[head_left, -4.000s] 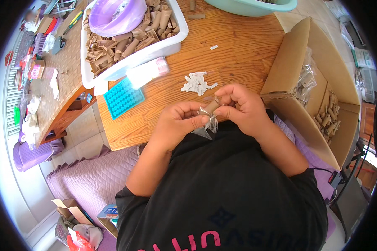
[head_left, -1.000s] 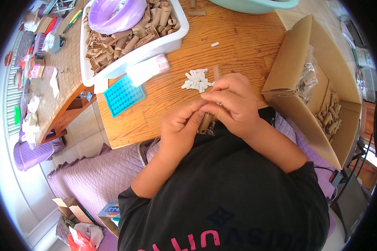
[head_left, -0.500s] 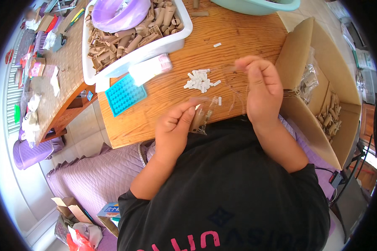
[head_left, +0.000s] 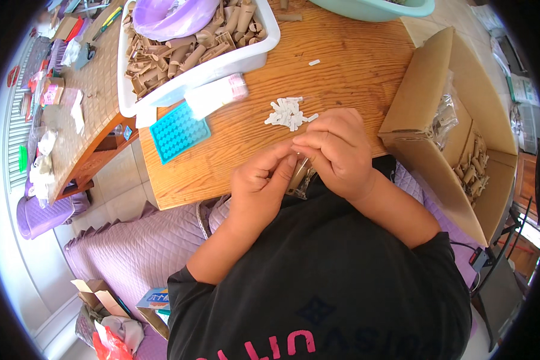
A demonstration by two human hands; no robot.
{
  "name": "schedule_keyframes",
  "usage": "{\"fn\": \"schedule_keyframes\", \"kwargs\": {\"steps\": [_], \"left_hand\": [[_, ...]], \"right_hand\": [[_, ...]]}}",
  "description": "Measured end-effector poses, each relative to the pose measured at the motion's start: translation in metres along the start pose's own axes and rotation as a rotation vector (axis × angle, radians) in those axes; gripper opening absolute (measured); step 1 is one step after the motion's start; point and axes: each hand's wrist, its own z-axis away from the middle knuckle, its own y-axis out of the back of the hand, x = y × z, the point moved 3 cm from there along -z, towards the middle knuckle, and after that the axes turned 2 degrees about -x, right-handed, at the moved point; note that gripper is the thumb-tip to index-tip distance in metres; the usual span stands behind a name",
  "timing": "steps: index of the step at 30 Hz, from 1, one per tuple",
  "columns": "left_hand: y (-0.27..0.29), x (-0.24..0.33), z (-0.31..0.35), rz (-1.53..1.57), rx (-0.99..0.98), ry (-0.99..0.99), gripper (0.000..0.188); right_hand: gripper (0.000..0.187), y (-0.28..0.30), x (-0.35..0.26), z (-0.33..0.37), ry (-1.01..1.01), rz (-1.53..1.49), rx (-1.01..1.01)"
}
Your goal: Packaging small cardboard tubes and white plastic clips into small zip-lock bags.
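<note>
Near the table's front edge, my left hand (head_left: 259,179) is closed in a pinch on a small clear plastic bag (head_left: 301,183). Something brown shows inside the bag, which hangs in front of my shirt. My right hand (head_left: 340,155) has its thumb and fingers pinched together at the bag's upper end, touching the left fingertips. Whatever sits between those right fingers is hidden. Just beyond my hands lies a loose pile of small white strips (head_left: 289,114), with a single white strip (head_left: 315,62) farther off.
A white bin (head_left: 204,75) of brown cardboard-like pieces stands at the back left. Nearer are a blue textured mat (head_left: 180,133) and a white packet (head_left: 213,96). A green basin (head_left: 378,9) sits at the far edge. An open cardboard box (head_left: 411,90) stands at right.
My right hand has come down and left from its raised place at the right and now meets my left hand at the bag. The left hand has shifted slightly right.
</note>
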Motion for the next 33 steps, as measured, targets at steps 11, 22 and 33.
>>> {"fn": "schedule_keyframes", "kwargs": {"steps": [11, 22, 33], "left_hand": [[0.009, -0.019, 0.009, 0.257, 0.084, 0.259, 0.022], [0.002, -0.005, 0.003, 0.028, 0.023, 0.024, 0.019], [0.003, 0.004, 0.001, -0.152, 0.008, -0.067, 0.018]], "right_hand": [[0.009, 0.014, 0.021, -0.007, -0.526, -0.509, 0.297], [0.020, -0.004, 0.003, -0.001, -0.089, -0.151, -0.042], [0.011, 0.004, 0.004, -0.001, -0.177, -0.163, 0.056]]}}
